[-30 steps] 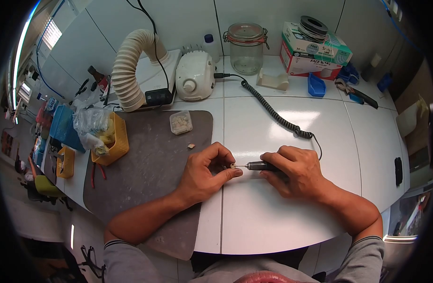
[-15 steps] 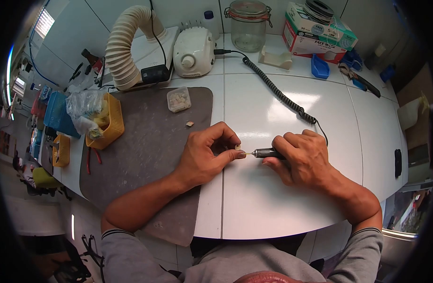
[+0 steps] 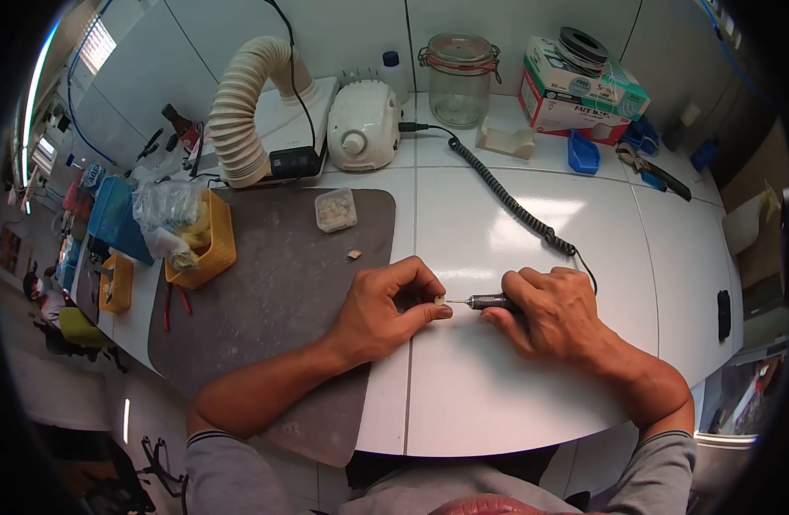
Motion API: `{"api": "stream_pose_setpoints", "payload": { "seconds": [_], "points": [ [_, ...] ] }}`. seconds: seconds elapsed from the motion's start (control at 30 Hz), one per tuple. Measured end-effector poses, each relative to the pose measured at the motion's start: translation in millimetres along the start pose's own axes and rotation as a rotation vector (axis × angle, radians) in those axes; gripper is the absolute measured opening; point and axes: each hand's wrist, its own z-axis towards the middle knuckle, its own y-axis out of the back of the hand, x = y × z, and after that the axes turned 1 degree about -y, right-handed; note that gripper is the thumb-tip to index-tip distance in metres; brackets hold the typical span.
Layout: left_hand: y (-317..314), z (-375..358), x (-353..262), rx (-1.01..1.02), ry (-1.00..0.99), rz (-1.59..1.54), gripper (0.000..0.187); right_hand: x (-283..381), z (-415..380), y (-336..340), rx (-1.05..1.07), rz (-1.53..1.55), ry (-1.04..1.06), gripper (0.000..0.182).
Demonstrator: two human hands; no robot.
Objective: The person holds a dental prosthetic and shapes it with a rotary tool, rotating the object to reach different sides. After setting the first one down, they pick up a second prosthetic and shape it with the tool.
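Note:
My left hand [image 3: 384, 311] pinches a tiny whitish piece [image 3: 440, 300] between thumb and fingers, over the white table near the grey mat's right edge. Wrapped in my right hand [image 3: 553, 313] is a dark rotary handpiece [image 3: 491, 302] with a thin metal bit [image 3: 456, 301] pointing left. The bit's tip is at or very near the piece; contact is too small to tell. A coiled black cord [image 3: 510, 193] runs to a white control unit [image 3: 364, 129]. On the grey mat [image 3: 274, 283] lie a clear box of pale pieces [image 3: 335, 210] and a small tan piece [image 3: 354, 254].
A ribbed hose [image 3: 240, 103] stands at the back left, a glass jar [image 3: 459, 86] and mask boxes [image 3: 575, 107] behind. Yellow basket [image 3: 216, 245] and red-handled pliers [image 3: 167, 307] are at left. Blue tray [image 3: 583, 154] and cutter [image 3: 661, 176] are back right. A person [image 3: 44, 292] appears far left.
The view has tilted up, so everything sits lower in the frame. The bit and the small piece are at a slightly different angle between my hands; both grips are kept.

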Motion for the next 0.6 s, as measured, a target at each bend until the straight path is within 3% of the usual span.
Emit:
{"api": "stream_pose_setpoints", "payload": {
  "seconds": [0.6],
  "points": [
    [0.1,-0.4,1.7,0.020,-0.009,0.000,0.021,-0.4,0.1,0.0,0.031,0.005,0.001,0.052]
  ]
}}
